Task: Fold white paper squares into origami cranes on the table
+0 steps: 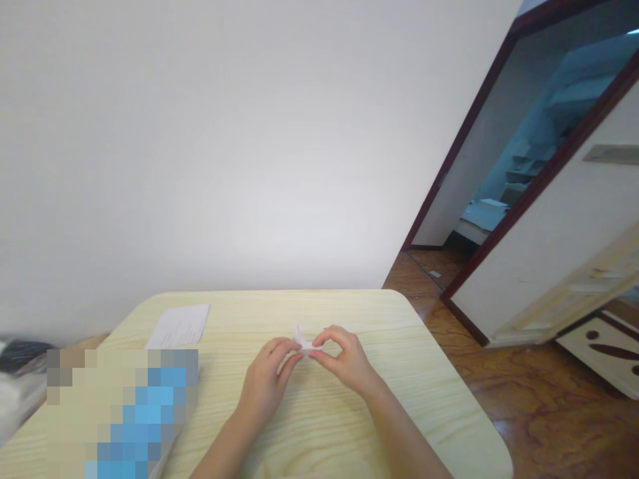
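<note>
Mid-fold, left hand (263,389) and right hand (347,362) together, the 2 pinching a small folded white paper (302,342) between them at the fingertips, with a sheet of paper (178,326) lying beyond the left hand on the pale wood table (349,319).

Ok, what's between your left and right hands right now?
A small folded piece of white paper, held at the fingertips of the left hand and right hand, as the head view shows.

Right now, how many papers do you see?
2: a flat sheet on the table, a folded paper between the left hand and right hand. A blurred patch may hide more.
</note>
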### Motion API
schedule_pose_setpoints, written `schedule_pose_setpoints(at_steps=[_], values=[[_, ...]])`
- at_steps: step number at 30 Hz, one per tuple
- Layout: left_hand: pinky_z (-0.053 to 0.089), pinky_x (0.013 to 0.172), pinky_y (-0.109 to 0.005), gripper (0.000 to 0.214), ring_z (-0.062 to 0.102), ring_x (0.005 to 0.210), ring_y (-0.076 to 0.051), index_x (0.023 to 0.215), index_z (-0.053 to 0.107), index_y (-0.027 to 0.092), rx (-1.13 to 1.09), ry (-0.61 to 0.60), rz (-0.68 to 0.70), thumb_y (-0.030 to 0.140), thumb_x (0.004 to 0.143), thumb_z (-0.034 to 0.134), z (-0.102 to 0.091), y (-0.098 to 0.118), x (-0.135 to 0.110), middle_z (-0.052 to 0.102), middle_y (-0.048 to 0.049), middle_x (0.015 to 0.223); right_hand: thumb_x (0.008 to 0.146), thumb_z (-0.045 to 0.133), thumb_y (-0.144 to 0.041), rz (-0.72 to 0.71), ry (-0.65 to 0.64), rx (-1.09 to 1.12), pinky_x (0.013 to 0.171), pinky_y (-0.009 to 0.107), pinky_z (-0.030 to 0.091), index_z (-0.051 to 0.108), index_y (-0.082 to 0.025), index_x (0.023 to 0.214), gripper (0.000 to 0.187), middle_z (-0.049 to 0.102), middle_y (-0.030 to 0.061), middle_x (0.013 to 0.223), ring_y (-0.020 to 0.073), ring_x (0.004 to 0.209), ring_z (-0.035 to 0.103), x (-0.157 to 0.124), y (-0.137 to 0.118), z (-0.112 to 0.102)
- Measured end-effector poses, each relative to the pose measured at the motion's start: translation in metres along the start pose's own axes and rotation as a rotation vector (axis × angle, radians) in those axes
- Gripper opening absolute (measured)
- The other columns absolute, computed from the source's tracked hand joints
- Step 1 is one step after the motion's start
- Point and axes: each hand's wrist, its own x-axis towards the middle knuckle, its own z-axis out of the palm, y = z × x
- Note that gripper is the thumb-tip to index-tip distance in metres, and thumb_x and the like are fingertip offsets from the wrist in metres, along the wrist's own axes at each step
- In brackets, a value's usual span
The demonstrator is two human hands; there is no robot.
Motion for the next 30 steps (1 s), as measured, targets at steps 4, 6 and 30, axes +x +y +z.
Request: schedule_pose_setpoints(at_steps=[4,6,30], values=[[0.048,0.076,-0.032,0.017,0.057,0.086,-0.018,0.093,0.059,0.022,0.011,0.01,0.012,0.03,0.08,0.05,0.0004,0.0001,-0.0004,0.061,-0.0052,0.088,0.073,0.062,-0.031,-0.004,-0.02,0.015,0.069,0.026,0.042,0.059,-0.019,0.075,0.012,0.061,0.0012,0.075,0.0139,0.073,0.056,-0.0011,-0.0016,0.0011],[0.048,0.075,-0.031,0.018,0.058,0.085,-0.018,0.093,0.06,0.022,0.013,0.009,0.009,0.03,0.08,0.051,0.0006,-0.0001,-0.001,0.062,-0.0049,0.088,0.073,0.062,-0.031,-0.009,-0.027,0.017,0.069,0.026,0.042,0.059,-0.019,0.074,0.012,0.061,0.0009,0.074,0.0137,0.073,0.056,-0.0015,-0.0024,0.0017],[0.048,0.075,-0.029,0.015,0.055,0.086,-0.017,0.091,0.058,0.019,0.013,-0.022,0.127,0.019,0.082,0.046,-0.0003,0.007,-0.0013,0.057,-0.0066,0.088,0.071,0.06,-0.019,-0.073,-0.03,0.005,0.066,0.027,0.039,0.053,-0.018,0.07,0.007,0.052,-0.0002,0.069,0.0132,0.069,0.051,0.001,-0.0072,-0.0023]])
